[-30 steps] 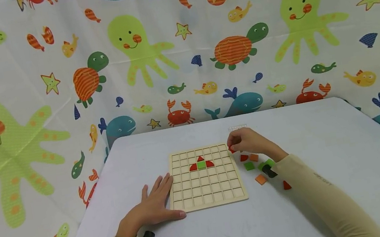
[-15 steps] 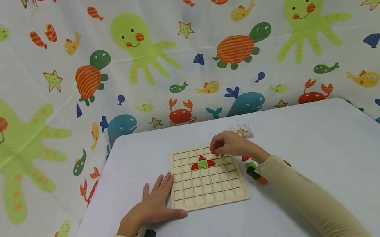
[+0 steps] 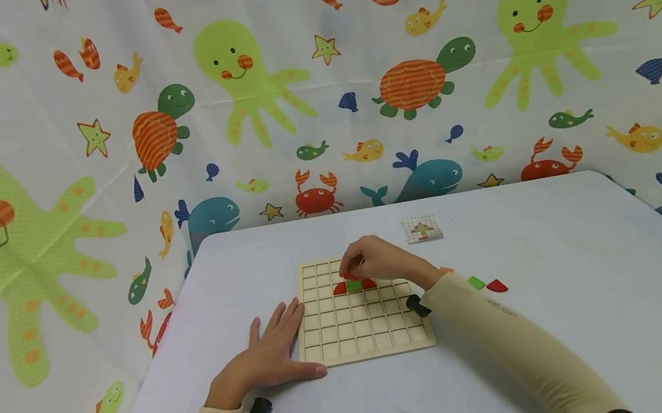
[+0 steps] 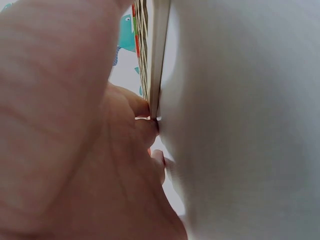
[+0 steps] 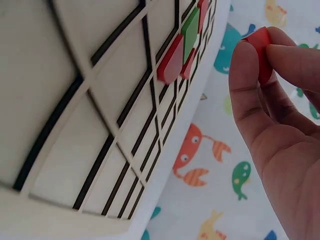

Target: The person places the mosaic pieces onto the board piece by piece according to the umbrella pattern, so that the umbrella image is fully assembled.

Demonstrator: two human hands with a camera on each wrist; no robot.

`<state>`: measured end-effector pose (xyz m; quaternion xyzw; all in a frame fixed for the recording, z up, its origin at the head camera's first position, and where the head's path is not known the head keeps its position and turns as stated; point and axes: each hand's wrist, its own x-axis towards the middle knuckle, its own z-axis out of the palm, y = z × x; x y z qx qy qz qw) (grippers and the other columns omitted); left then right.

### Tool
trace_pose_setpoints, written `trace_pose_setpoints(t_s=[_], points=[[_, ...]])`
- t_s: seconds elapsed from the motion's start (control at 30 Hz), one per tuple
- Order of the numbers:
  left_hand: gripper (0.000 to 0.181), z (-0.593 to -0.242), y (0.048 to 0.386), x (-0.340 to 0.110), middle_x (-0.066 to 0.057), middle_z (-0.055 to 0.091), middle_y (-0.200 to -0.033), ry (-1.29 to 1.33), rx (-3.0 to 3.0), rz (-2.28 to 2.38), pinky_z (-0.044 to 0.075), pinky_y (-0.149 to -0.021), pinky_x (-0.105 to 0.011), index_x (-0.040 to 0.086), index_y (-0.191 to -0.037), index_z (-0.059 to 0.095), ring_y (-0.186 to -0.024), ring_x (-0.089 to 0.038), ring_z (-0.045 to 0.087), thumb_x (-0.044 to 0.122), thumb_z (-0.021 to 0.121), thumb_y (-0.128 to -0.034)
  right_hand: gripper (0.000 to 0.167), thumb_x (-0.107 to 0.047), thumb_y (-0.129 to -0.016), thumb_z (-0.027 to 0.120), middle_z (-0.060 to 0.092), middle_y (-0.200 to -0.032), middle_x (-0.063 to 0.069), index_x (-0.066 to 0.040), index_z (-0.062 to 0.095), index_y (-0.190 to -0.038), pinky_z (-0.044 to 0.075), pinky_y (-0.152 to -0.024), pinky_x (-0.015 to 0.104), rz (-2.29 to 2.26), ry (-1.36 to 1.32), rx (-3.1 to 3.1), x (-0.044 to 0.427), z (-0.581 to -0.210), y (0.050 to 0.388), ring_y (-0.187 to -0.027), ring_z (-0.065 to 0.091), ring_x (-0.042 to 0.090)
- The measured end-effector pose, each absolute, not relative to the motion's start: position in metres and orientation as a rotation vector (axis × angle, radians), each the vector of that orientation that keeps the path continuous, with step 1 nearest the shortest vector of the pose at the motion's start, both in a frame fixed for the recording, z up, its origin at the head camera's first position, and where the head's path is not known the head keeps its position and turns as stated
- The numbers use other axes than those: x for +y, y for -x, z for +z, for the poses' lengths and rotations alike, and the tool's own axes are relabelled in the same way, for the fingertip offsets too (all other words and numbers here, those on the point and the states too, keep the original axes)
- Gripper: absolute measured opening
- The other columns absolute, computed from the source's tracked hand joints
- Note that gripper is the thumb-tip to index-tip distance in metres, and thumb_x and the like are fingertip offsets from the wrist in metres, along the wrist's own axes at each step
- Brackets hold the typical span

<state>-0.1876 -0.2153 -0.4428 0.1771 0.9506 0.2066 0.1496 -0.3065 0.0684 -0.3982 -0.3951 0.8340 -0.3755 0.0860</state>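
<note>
A square wooden grid board (image 3: 363,324) lies on the white table. In its upper part sit a green square (image 3: 354,286) and red pieces (image 3: 340,289) on either side of it; the right wrist view also shows a red triangle (image 5: 188,65) beside the green square (image 5: 190,32). My right hand (image 3: 378,257), over the top of the board, pinches a red piece (image 5: 262,52) between thumb and fingers, above the cells. My left hand (image 3: 267,361) rests with fingers spread along the board's left edge, thumb at the lower left corner (image 4: 154,112).
A small card (image 3: 422,229) with a gridded picture lies behind the board to the right. Right of the board, partly behind the right sleeve, are a green piece (image 3: 476,282), a red piece (image 3: 497,286) and an orange piece (image 3: 446,270). A patterned cloth hangs behind the table.
My right hand has moved left from beside the board to over its upper cells, carrying the red piece. The card and some loose pieces have come into fuller view. The left hand stays put.
</note>
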Motion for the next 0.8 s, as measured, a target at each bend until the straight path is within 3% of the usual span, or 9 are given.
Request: trace_pose_setpoints(t_s=[0.27,0.8], points=[[0.128,-0.441,0.188,-0.217,-0.016,0.013,-0.178,-0.506,2.737,0.580,-0.006,-0.121,-0.074,0.003,-0.171,0.019,-0.164,-0.040,0.002,0.068,0.083,-0.0814,0.022,0.009,-0.099,0.061,0.078,-0.102,0.005,0.001,0.082,-0.102,0.055,-0.084,0.027,-1.054,1.267,2.478,0.046,-0.398,0.304,-0.090,0.066,0.013],[0.127,-0.441,0.188,-0.217,-0.017,0.013,-0.178,-0.543,2.726,0.616,-0.007,-0.120,-0.074,0.001,-0.170,0.018,-0.163,-0.040,0.001,0.066,0.083,-0.0829,0.021,0.011,-0.094,0.065,0.075,-0.090,0.001,-0.002,0.082,-0.094,0.052,-0.078,0.025,-0.992,1.275,2.477,0.021,-0.406,0.301,-0.080,0.059,0.010]])
